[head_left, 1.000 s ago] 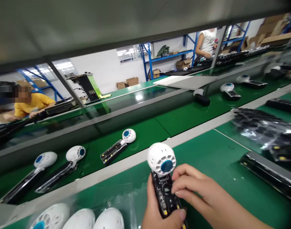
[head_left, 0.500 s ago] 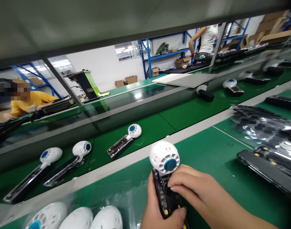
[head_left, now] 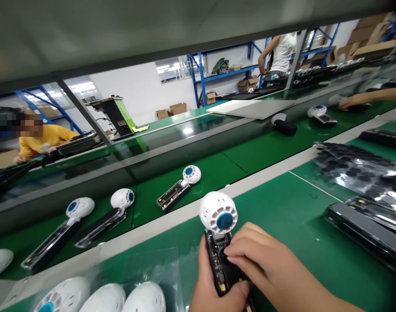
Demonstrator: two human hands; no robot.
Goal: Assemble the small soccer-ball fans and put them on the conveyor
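Observation:
My left hand (head_left: 214, 286) grips the black open handle of a small hand fan (head_left: 219, 225) with a round white head and blue hub, held upright at the bottom centre. My right hand (head_left: 266, 266) lies over the handle from the right, its fingertips pinched on a small dark part just below the fan head. What the fingertips hold is too small to name.
Several like fans (head_left: 180, 188) ride the green conveyor belt (head_left: 250, 156) beyond a grey rail (head_left: 172, 221). White fan heads in a clear bag (head_left: 107, 297) lie at bottom left. Black trays (head_left: 363, 229) and bagged dark parts (head_left: 354, 167) sit right. Another person's arm (head_left: 367, 97) reaches onto the belt at right; a person in yellow (head_left: 42, 138) sits left.
The fans on the belt have travelled right. My right fingertips have shifted left and down onto the handle under the fan head. An arm has appeared at far right.

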